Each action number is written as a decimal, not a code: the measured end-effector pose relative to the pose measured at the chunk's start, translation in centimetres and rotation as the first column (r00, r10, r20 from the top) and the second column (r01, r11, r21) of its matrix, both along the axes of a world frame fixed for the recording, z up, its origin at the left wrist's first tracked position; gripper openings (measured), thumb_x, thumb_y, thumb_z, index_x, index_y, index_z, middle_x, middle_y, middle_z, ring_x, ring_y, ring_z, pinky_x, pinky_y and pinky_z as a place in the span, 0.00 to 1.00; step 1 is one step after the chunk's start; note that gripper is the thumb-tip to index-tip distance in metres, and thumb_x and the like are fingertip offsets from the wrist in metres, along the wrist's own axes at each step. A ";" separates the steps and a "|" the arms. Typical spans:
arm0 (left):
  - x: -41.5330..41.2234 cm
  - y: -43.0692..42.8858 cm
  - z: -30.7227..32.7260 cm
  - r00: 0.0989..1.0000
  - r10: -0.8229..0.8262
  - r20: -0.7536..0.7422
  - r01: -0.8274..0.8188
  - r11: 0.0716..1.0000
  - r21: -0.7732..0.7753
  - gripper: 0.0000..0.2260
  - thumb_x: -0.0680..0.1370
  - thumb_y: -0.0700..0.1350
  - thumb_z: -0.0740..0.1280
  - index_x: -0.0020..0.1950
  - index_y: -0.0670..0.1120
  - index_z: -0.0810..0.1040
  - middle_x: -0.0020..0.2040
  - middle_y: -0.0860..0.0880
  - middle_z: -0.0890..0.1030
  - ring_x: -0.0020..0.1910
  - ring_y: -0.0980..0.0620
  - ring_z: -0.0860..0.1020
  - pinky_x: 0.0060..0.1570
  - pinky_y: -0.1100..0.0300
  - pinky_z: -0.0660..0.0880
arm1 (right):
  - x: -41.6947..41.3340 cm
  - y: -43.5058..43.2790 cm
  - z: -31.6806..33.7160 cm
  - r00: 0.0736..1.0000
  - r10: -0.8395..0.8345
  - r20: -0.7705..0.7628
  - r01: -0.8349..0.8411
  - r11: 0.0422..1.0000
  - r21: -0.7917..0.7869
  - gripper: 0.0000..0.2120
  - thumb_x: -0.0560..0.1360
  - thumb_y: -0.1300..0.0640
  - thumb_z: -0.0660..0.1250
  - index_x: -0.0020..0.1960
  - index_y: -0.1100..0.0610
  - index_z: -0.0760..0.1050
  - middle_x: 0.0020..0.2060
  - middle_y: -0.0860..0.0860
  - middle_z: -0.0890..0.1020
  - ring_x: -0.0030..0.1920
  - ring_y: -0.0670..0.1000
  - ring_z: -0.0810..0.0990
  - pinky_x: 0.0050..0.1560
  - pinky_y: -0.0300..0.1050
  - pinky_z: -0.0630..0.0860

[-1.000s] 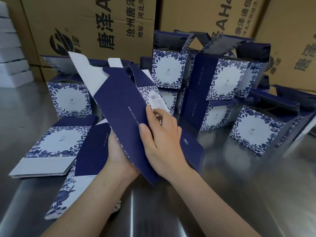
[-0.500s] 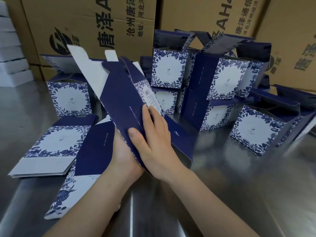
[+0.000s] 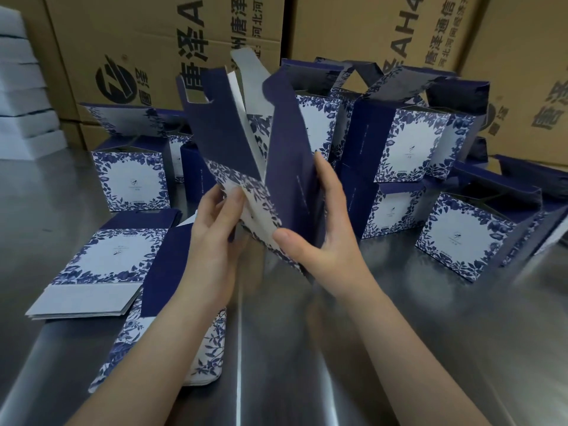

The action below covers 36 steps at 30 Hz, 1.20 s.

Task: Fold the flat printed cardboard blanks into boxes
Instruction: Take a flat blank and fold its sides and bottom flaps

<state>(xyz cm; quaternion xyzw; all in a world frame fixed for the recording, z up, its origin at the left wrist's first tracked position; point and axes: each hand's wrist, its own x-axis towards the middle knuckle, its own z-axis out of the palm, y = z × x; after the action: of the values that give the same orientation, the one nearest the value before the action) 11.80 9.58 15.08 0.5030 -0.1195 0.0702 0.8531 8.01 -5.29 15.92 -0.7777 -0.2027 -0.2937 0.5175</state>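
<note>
My left hand [image 3: 215, 241] and right hand [image 3: 327, 244] each pinch the blank [image 3: 289, 155]: navy and floral, half-opened, white inside.

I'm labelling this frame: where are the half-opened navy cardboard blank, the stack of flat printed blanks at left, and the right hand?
half-opened navy cardboard blank [image 3: 289, 149]: head view, its navy right panel.
stack of flat printed blanks [image 3: 113, 256]: head view, top sheet's white centre.
right hand [image 3: 330, 242]: head view, middle of the hand.
</note>
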 end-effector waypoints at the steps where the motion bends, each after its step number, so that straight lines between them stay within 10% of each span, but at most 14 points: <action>1: 0.2 0.1 0.0 1.000 0.005 -0.003 -0.004 1.000 0.015 0.16 0.75 0.51 0.70 0.59 0.48 0.72 0.53 0.50 0.80 0.51 0.54 0.80 0.55 0.52 0.76 | 0.0 -0.2 0.1 1.000 -0.012 -0.007 0.012 1.000 0.007 0.45 0.70 0.42 0.72 0.79 0.45 0.51 0.78 0.41 0.56 0.78 0.44 0.55 0.75 0.58 0.59; 6: 0.7 0.5 -0.3 0.998 0.030 0.056 -0.030 0.999 0.013 0.34 0.65 0.56 0.76 0.66 0.44 0.71 0.50 0.54 0.84 0.54 0.54 0.82 0.54 0.55 0.79 | 0.1 -1.0 0.4 0.998 -0.053 -0.040 0.054 0.998 0.020 0.43 0.70 0.47 0.71 0.79 0.45 0.52 0.79 0.44 0.53 0.78 0.42 0.51 0.77 0.50 0.57; 15: 0.8 0.4 -1.1 0.947 0.198 0.253 -0.252 0.945 0.206 0.30 0.66 0.55 0.77 0.62 0.55 0.67 0.57 0.54 0.82 0.54 0.56 0.82 0.53 0.60 0.78 | 0.2 -1.0 1.1 0.999 -0.052 0.001 0.050 0.964 0.261 0.34 0.74 0.38 0.57 0.77 0.50 0.59 0.75 0.46 0.65 0.75 0.42 0.62 0.76 0.53 0.60; 20: 0.2 0.5 -1.2 0.805 0.219 0.551 -0.492 0.766 0.413 0.33 0.74 0.55 0.71 0.70 0.64 0.53 0.62 0.59 0.78 0.57 0.61 0.79 0.53 0.65 0.76 | 0.6 -1.0 0.9 0.988 -0.082 0.131 0.036 0.947 0.321 0.23 0.81 0.53 0.59 0.74 0.48 0.60 0.67 0.33 0.70 0.69 0.37 0.68 0.68 0.39 0.69; 24: 0.4 1.1 -1.3 0.712 0.184 0.677 -0.596 0.669 0.445 0.33 0.76 0.55 0.68 0.73 0.64 0.49 0.71 0.51 0.72 0.63 0.51 0.77 0.54 0.46 0.79 | 0.7 -1.1 0.8 0.975 -0.109 0.194 0.040 0.944 0.326 0.21 0.81 0.61 0.56 0.69 0.40 0.63 0.71 0.48 0.69 0.72 0.52 0.69 0.73 0.60 0.64; 33: 1.0 2.2 -0.6 0.733 0.024 0.679 -0.493 0.707 0.507 0.26 0.78 0.56 0.64 0.74 0.66 0.57 0.75 0.52 0.66 0.68 0.49 0.73 0.47 0.45 0.80 | 0.7 -1.6 0.5 0.978 -0.206 0.024 0.182 0.910 0.373 0.20 0.77 0.58 0.53 0.63 0.59 0.76 0.58 0.52 0.76 0.63 0.57 0.73 0.71 0.67 0.64; 36: 0.9 2.2 -0.5 0.725 0.055 0.686 -0.516 0.703 0.489 0.21 0.81 0.56 0.59 0.74 0.61 0.61 0.70 0.55 0.71 0.66 0.51 0.74 0.56 0.48 0.78 | 0.4 -1.4 0.6 0.983 -0.165 0.083 0.125 0.926 0.357 0.14 0.77 0.61 0.52 0.47 0.48 0.75 0.45 0.40 0.74 0.50 0.46 0.72 0.63 0.55 0.69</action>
<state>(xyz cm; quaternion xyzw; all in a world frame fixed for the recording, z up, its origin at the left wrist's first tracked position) 12.73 11.83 14.58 0.7264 -0.3269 0.3269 0.5086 8.36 -6.65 16.52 -0.6683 -0.1175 -0.4054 0.6126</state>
